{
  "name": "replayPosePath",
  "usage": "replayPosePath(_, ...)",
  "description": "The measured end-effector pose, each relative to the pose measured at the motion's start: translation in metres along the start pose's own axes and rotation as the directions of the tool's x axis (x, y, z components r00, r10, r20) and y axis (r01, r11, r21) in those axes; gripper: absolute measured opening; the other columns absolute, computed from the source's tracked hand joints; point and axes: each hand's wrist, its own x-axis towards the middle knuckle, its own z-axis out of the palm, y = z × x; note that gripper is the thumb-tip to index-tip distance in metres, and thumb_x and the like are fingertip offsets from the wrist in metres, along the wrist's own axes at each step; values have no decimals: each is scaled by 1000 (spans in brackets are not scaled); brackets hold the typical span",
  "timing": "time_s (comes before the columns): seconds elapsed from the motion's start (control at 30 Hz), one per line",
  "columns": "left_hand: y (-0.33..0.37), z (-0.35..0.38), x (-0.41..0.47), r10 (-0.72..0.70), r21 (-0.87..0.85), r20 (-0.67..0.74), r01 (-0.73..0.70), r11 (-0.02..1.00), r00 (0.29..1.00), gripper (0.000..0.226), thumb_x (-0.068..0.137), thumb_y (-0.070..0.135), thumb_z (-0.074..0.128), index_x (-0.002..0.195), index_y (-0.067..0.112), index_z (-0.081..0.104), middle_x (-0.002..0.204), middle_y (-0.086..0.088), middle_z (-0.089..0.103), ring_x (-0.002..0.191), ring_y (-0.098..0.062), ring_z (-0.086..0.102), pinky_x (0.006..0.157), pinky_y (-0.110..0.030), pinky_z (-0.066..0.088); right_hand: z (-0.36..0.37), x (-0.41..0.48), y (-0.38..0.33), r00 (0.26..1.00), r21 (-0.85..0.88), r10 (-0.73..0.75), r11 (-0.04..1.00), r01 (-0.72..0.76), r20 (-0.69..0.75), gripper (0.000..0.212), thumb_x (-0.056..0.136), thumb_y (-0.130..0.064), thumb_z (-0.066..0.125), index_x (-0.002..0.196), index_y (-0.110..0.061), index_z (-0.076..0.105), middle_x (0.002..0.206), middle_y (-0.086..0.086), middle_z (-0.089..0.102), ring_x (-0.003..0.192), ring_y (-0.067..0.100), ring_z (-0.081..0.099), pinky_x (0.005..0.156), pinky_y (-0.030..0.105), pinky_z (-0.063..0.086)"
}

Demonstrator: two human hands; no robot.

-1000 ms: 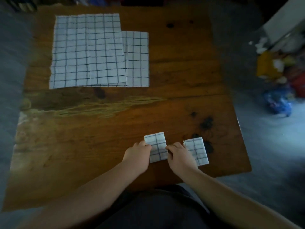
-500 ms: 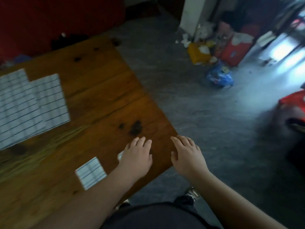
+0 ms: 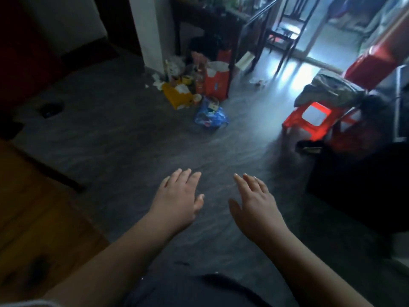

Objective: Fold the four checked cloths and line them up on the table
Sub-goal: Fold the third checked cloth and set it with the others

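Floor (image 3: 132, 140), left hand (image 3: 177, 200), right hand (image 3: 254, 204), unreadable bag (image 3: 215, 85)

Dark grey floor (image 3: 132, 151), daylight glare (image 3: 294, 69) far right. Red stool (image 3: 314, 116), dark chair (image 3: 279, 38), white pillar (image 3: 148, 29), floor clutter (image 3: 199, 89), probably bags.

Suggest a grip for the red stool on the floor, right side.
On the red stool, probably the seat's near-left edge, coming from the left: that rim is bare, while a grey bundle crowds its far side. The left hand and right hand are open and empty.
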Motion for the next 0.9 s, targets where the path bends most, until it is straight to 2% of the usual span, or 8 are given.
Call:
replayPosePath(0.13, 0, -18, 64, -3, -9, 1, 3, 1000, 1000, 68, 102, 53, 40, 161, 28, 17, 168, 1, 20, 155, -20, 13, 123, -36, 12, -21, 57, 8, 1000, 2, 13, 1000, -13, -22, 70, 99, -53, 44, 160, -29, 21, 166, 3, 25, 154, 25, 17, 124, 41, 19)
replayPosePath(0.3, -35, -39, 157, -30, -54, -2, 30, 998, 1000, 68, 102, 54, 40, 160, 28, 17, 168, 0, 19, 155, -21, 12, 123, -37, 11, -42, 161, -16, 1000, -22, -11, 1000, 11, -28, 70, 99, -52, 44, 160, -30, 19, 167, 1, 23, 154, 23, 14, 124, 41, 20)
replayPosePath(0.5, -127, -89, 280, -120, -100, 9, 120, 988, 993, 69, 102, 54, 38, 161, 26, 15, 168, -2, 18, 155, -22, 12, 125, -40, 14, -64, 328, -90, 994, -51, -100, 993, 102, 44, 70, 101, -52, 44, 161, -32, 15, 169, 0, 17, 155, 23, 9, 125, 43, 17)
replayPosePath(0.63, -192, -130, 342, -208, -99, -13, 205, 974, 978, 70, 102, 55, 39, 161, 27, 14, 169, -2, 17, 155, -23, 13, 125, -41, 16, -78, 428, -150, 976, -29, -211, 977, 213, 49, 70, 99, -47, 49, 160, -31, 17, 167, -1, 21, 155, 23, 11, 125, 45, 20)
replayPosePath(0.73, -234, -160, 377, -296, -125, -27, 290, 949, 955, 69, 102, 55, 40, 161, 28, 14, 169, 0, 17, 155, -22, 12, 125, -42, 17, -82, 492, -186, 961, -9, -267, 963, 268, 72, 72, 98, -44, 50, 160, -32, 16, 168, -2, 20, 155, 23, 10, 124, 47, 21)
replayPosePath(0.9, -303, -191, 432, -429, -140, -53, 419, 897, 902, 68, 101, 55, 42, 159, 28, 20, 167, 1, 23, 154, -21, 17, 123, -43, 23, -74, 595, -240, 928, 33, -341, 940, 340, 151, 72, 99, -51, 47, 160, -35, 12, 168, -4, 16, 156, 21, 7, 124, 50, 20)
